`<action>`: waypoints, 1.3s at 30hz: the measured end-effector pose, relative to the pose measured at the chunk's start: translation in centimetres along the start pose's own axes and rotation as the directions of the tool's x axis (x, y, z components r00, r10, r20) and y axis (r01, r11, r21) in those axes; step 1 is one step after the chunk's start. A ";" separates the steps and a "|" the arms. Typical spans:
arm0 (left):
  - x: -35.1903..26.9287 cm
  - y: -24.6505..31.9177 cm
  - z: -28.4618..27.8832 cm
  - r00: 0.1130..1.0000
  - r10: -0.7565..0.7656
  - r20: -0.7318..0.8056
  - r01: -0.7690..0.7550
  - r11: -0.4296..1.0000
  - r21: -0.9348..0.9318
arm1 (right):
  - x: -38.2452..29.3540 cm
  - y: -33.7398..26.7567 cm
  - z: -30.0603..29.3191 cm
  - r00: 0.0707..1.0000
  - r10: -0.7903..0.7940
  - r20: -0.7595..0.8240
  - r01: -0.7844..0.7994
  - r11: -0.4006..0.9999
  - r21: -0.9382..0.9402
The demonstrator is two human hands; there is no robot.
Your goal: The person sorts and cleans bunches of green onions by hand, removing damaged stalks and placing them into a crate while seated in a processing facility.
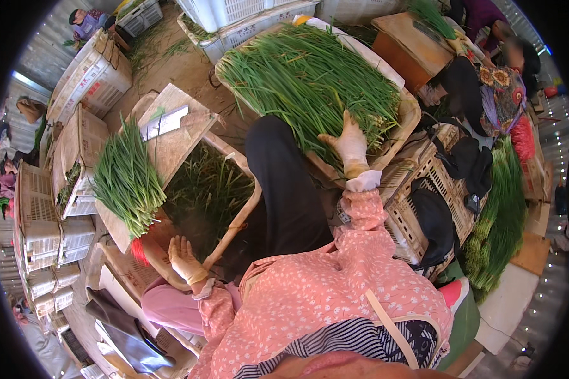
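My right hand (351,142), in a pale glove, rests with fingers spread on the near edge of a big heap of green garlic chives (308,80). The heap fills a wide crate (410,116). To the left, my left hand (186,258), gloved too, is held palm up with nothing in it. Beyond that hand a pile of chives (128,180) lies on a wooden board (170,128), its pale stem ends towards me. Red ties (139,251) hang by those ends. A flat metal blade or plate (165,123) lies on the same board.
Below the board, an open container holds loose leaves (204,184). Stacked plastic crates (87,80) stand at the left. At my right are a crate with black cloth (431,227) on it and more chives (498,222). A co-worker (488,90) sits at the upper right beside a wooden box (412,52).
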State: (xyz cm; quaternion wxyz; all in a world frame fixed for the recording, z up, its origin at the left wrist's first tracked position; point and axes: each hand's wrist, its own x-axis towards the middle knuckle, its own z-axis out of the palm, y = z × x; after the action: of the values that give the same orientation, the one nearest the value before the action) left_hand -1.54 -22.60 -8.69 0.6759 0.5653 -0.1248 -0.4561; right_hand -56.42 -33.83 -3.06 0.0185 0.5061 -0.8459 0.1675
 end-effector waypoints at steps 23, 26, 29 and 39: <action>-1.0 -0.2 2.6 0.965 -0.138 0.223 0.043 0.922 0.385 | 6.6 2.0 -7.1 0.864 -0.250 0.438 -0.213 0.606 0.766; -1.0 0.0 2.3 0.969 -0.148 0.198 0.069 0.932 0.357 | 6.4 3.3 -9.2 0.820 -0.269 0.505 -0.445 0.257 0.858; -0.6 -0.2 2.4 0.967 -0.161 0.198 0.084 0.933 0.350 | 2.8 3.6 -9.8 0.825 -0.213 0.524 -0.557 -0.139 0.819; -0.8 -0.2 2.5 0.958 -0.205 0.203 0.105 0.903 0.416 | -2.4 5.1 -3.2 0.815 -0.103 0.570 -0.578 -0.087 0.811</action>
State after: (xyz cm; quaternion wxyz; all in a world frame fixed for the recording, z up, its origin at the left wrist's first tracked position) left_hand -3.83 -23.60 -7.80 0.4867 0.6400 -0.2513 -0.5388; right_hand -60.09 -28.65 -1.89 -0.5825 0.2141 -0.5146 0.5917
